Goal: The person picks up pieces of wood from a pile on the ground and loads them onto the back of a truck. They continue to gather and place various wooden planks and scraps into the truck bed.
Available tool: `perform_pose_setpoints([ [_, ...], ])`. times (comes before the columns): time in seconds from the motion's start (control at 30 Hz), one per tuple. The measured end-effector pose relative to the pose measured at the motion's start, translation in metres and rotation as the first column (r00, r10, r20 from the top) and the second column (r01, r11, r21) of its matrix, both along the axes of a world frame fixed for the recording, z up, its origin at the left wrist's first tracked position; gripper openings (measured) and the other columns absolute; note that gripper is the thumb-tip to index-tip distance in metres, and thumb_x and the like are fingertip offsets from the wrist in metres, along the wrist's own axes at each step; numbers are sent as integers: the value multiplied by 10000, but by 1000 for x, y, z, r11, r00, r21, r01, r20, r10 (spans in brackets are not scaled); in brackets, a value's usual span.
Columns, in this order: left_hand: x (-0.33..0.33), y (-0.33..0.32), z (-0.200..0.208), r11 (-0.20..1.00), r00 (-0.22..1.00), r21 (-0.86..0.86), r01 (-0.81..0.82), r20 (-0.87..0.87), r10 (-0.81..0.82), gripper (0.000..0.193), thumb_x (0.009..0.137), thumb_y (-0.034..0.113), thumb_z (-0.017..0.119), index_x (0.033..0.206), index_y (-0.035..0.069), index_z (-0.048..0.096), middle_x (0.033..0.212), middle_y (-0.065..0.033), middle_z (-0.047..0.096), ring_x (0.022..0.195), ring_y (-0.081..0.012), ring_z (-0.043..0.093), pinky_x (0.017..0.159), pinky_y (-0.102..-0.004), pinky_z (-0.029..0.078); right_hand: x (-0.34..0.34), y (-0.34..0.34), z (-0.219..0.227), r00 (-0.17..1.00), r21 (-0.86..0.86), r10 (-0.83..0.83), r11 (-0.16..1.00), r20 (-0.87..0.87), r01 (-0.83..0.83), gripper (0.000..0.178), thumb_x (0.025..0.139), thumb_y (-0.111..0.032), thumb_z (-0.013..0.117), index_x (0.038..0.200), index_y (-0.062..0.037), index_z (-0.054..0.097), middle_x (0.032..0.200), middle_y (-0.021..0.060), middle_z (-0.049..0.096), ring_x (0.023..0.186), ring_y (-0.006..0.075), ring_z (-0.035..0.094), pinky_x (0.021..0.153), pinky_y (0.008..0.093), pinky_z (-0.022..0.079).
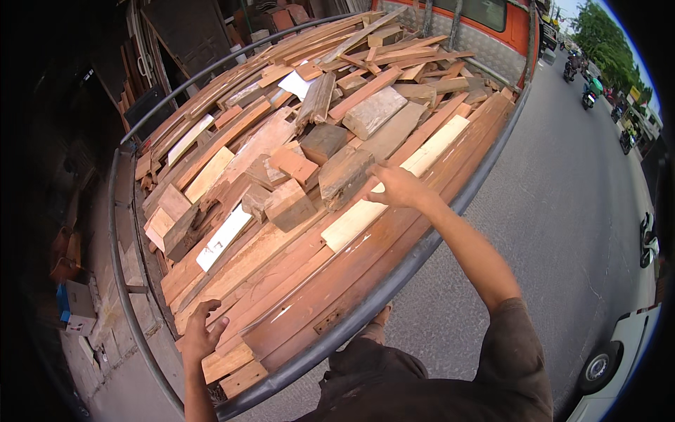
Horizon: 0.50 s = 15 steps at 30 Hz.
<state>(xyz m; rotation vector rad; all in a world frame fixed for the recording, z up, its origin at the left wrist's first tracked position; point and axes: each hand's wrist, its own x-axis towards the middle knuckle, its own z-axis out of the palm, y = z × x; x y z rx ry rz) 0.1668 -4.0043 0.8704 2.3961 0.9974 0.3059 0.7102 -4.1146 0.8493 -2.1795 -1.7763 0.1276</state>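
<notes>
A load of mixed timber fills a truck bed before me. My right hand (398, 187) is over a pale yellow plank (355, 226), its fingers curved and apart. Its fingertips reach the right end of a weathered wood block (344, 178); whether they press on it I cannot tell. At the near left corner, my left hand (201, 333) hovers by the ends of long reddish-brown boards (281, 337), thumb and fingers apart with nothing between them. Beside the weathered block lie a squared chunk (289, 205) and a small reddish block (294, 166). A white-faced strip (225, 238) rests to their left.
A dark metal rail (422, 264) curves around the bed's near and right side, between me and the load. The truck's orange cab (519, 39) stands at the far end. Motorcycles (589, 91) travel on the road at right; a white vehicle (626, 366) is at lower right.
</notes>
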Motion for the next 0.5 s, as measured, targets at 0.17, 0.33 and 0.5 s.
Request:
perform_pose_setpoints([
  [0.17, 157, 43, -49, 980, 992, 167, -110, -42, 118, 832, 775, 324, 827, 1421, -3, 416, 1453, -255, 435, 1312, -421, 467, 1076, -485, 418, 74, 85, -27, 942, -318, 234, 936, 239, -152, 1102, 664, -351, 878, 1549, -108, 268, 1624, 200, 190, 1467, 426, 260, 1139, 559, 350],
  [0.33, 246, 91, -106, 984, 999, 172, -52, -3, 53, 1152, 632, 343, 921, 1519, 15, 263, 1513, -282, 329, 1406, -449, 347, 1150, -495, 355, 96, 141, -75, 915, -351, 387, 847, -111, -400, 1335, 547, -430, 926, 1589, -98, 160, 1644, 184, 154, 1511, 405, 136, 1202, 558, 227],
  [0.5, 282, 101, -103, 964, 964, 26, -266, 36, 265, 1082, 600, 280, 932, 1468, 6, 345, 1366, -282, 421, 1275, -446, 466, 1057, -498, 427, 133, 175, -73, 797, -471, 604, 699, -14, -538, 1357, 529, -478, 923, 1581, -58, 176, 1633, 202, 179, 1490, 443, 180, 1181, 576, 260],
])
